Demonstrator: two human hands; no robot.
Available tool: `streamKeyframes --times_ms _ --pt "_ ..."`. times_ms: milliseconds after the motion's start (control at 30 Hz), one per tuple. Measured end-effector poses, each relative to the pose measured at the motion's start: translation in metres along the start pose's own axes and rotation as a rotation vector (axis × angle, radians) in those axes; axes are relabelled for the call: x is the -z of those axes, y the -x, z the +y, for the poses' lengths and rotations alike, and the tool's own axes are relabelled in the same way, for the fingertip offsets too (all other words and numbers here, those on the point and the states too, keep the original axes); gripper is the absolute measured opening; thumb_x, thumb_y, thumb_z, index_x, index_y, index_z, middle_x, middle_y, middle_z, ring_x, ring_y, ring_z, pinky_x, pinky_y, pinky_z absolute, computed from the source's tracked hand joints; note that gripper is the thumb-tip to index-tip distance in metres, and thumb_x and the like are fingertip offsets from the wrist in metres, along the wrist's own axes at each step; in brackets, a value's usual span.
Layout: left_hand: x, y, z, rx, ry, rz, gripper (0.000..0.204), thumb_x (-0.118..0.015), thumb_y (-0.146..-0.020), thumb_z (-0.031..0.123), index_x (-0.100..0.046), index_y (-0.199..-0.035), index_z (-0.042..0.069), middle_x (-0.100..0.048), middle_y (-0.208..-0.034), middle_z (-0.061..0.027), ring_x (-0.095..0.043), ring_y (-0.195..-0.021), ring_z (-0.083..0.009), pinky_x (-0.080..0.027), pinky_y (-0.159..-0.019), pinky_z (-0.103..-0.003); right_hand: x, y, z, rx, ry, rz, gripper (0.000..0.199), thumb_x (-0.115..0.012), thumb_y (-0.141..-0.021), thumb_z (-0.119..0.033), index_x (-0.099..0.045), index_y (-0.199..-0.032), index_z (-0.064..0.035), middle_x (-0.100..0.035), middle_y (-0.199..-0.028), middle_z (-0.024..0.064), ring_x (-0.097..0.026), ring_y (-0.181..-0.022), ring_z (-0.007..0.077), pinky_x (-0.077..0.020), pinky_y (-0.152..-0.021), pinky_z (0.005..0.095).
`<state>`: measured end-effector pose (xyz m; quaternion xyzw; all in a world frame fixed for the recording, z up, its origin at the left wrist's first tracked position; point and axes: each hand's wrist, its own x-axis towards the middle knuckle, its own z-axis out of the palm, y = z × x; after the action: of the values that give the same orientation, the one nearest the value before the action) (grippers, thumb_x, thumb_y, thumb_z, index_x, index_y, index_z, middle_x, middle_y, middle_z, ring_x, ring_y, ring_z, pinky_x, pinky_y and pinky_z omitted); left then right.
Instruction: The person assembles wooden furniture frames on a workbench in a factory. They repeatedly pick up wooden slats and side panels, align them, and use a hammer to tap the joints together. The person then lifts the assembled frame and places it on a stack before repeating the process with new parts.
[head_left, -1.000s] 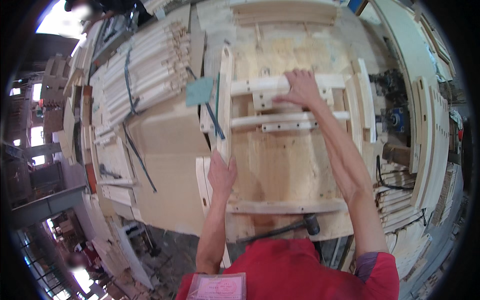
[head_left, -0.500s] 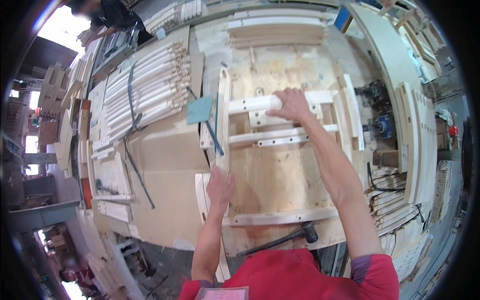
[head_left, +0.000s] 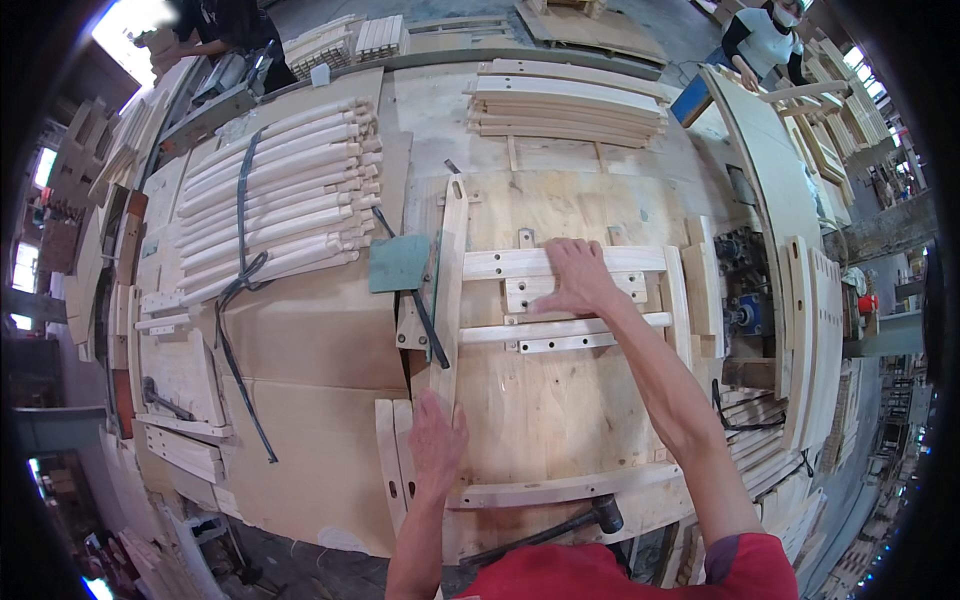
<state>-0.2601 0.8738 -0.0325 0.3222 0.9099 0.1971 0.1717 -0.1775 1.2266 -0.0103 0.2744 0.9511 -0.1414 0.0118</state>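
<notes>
A pale wooden frame lies flat on the plywood work board, with a long side rail [head_left: 455, 280] at its left and crossbars running rightward. My left hand [head_left: 438, 440] is closed around the near part of that side rail. Over the upper crossbar [head_left: 510, 263] lies my right hand [head_left: 580, 275], its fingers bent across the far edge and its thumb on the near side. A thinner crossbar [head_left: 490, 335] runs below it. Wooden blocks with holes [head_left: 570, 344] are fixed beside the crossbars. Nearest me is a lower crossbar [head_left: 560, 490].
A black-headed mallet [head_left: 606, 514] lies at the near edge. Strapped wooden bars [head_left: 280, 200] are at the left, beside a green pad [head_left: 398, 263]. More slats [head_left: 570, 100] are stacked at the back. Machinery [head_left: 742, 315] stands at the right. Other people [head_left: 765, 45] work beyond.
The view has tilted up, so the bench sits lower in the picture and a person at the far right now shows. Both hands keep their places on the frame.
</notes>
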Motion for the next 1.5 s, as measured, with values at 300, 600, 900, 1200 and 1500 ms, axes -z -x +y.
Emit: streamKeyframes --times_ms 300,600,900,1200,1500 --pt "0.001 -0.004 -0.002 -0.013 -0.027 0.049 0.063 -0.072 -0.089 0.028 -0.045 -0.136 -0.005 -0.062 -0.114 -0.0271 -0.065 -0.097 -0.0451 -0.054 -0.077 -0.052 -0.001 -0.001 -0.015 0.052 -0.102 0.092 0.113 -0.087 -0.050 -0.068 -0.054 -0.139 -0.0077 -0.058 -0.129 0.0141 -0.050 -0.125 0.0335 -0.0312 -0.110 0.0496" --pt "-0.001 -0.006 -0.001 -0.056 0.013 0.119 0.062 -0.075 -0.085 0.024 -0.048 -0.133 -0.005 -0.065 -0.108 -0.0281 -0.066 -0.093 -0.0464 -0.054 -0.076 -0.051 0.001 -0.002 -0.014 0.034 -0.167 0.124 0.108 -0.090 -0.046 -0.064 -0.059 -0.134 -0.0097 -0.060 -0.127 0.0143 -0.052 -0.125 0.0331 -0.0310 -0.112 0.0491" --pt "0.002 -0.004 0.000 -0.042 0.025 0.103 0.060 -0.075 -0.085 0.023 -0.050 -0.132 -0.005 -0.066 -0.110 -0.0284 -0.067 -0.094 -0.0454 -0.055 -0.077 -0.050 0.008 -0.001 -0.017 0.013 -0.156 0.066 0.111 -0.090 -0.048 -0.064 -0.057 -0.138 -0.0078 -0.058 -0.133 0.0145 -0.050 -0.127 0.0339 -0.0329 -0.111 0.0467" --pt "-0.001 -0.008 0.000 -0.041 -0.003 0.081 0.063 -0.076 -0.085 0.025 -0.048 -0.133 -0.005 -0.066 -0.107 -0.0281 -0.066 -0.094 -0.0460 -0.054 -0.077 -0.052 0.006 0.000 -0.013 0.013 -0.151 0.075 0.111 -0.089 -0.048 -0.065 -0.058 -0.138 -0.0085 -0.058 -0.134 0.0131 -0.050 -0.129 0.0333 -0.0318 -0.112 0.0467" --pt "0.003 -0.001 0.002 -0.016 -0.016 0.085 0.056 -0.073 -0.087 0.024 -0.049 -0.130 -0.003 -0.064 -0.107 -0.0265 -0.065 -0.095 -0.0440 -0.053 -0.079 -0.050 0.002 0.002 -0.020 0.015 -0.133 0.064 0.113 -0.088 -0.048 -0.068 -0.055 -0.140 -0.0108 -0.057 -0.135 0.0142 -0.049 -0.131 0.0333 -0.0308 -0.113 0.0476"
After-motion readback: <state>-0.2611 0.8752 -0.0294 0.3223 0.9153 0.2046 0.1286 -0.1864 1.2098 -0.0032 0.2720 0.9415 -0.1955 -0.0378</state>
